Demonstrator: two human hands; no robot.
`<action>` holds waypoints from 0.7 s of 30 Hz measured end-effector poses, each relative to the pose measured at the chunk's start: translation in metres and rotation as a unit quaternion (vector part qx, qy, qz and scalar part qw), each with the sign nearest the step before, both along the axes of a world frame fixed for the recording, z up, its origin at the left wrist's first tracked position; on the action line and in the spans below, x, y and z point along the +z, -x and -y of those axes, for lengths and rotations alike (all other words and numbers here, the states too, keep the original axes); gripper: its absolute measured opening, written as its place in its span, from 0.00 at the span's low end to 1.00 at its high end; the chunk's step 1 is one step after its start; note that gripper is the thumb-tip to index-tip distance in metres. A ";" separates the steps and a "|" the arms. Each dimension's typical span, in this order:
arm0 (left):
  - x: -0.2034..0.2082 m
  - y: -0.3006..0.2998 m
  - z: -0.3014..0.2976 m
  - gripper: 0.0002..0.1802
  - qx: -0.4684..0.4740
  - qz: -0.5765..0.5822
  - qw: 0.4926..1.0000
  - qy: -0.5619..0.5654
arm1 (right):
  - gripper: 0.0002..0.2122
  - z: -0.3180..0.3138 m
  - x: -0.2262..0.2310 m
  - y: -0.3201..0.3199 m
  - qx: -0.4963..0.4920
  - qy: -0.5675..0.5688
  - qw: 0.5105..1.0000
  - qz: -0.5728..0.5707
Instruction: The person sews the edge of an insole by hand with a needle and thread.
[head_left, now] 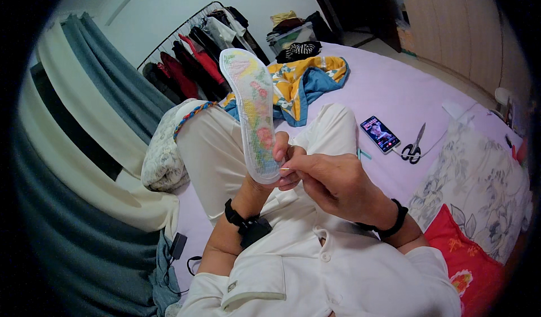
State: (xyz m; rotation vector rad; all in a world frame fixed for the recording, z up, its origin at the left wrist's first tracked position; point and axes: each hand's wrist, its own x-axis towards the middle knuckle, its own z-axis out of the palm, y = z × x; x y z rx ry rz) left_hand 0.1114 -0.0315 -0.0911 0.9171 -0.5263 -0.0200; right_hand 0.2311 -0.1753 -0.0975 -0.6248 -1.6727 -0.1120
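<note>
An embroidered insole (258, 114) with pink flowers, green and yellow stitching and a white border stands upright before me. My left hand (281, 148) grips its lower end, thumb on the right edge, other fingers partly hidden behind it. At that same end my right hand (336, 184) is closed in a pinch on a thin needle (285, 169), whose shiny tip points left against the insole's lower right edge. Any thread on it is too fine to make out. Both wrists wear black bands, the left one with a small black device.
On the lilac bedsheet to the right lie a lit phone (380, 134) with a cable and black-handled scissors (414, 145). A yellow and blue cloth (310, 83) is bunched beyond my knees. A red cushion (465, 260) is at my right; curtains (84, 215) hang at left.
</note>
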 end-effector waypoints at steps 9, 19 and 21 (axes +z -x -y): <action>-0.003 0.001 0.001 0.24 0.019 0.008 1.000 0.001 | 0.13 0.001 0.000 -0.002 -0.007 0.010 1.000 0.019; 0.008 0.010 0.009 0.13 0.266 -0.046 0.952 -0.143 | 0.07 -0.003 0.000 -0.009 0.032 0.113 0.992 -0.041; 0.019 0.012 0.012 0.15 0.347 -0.084 0.912 -0.199 | 0.08 -0.019 -0.009 -0.012 0.065 0.161 0.981 -0.083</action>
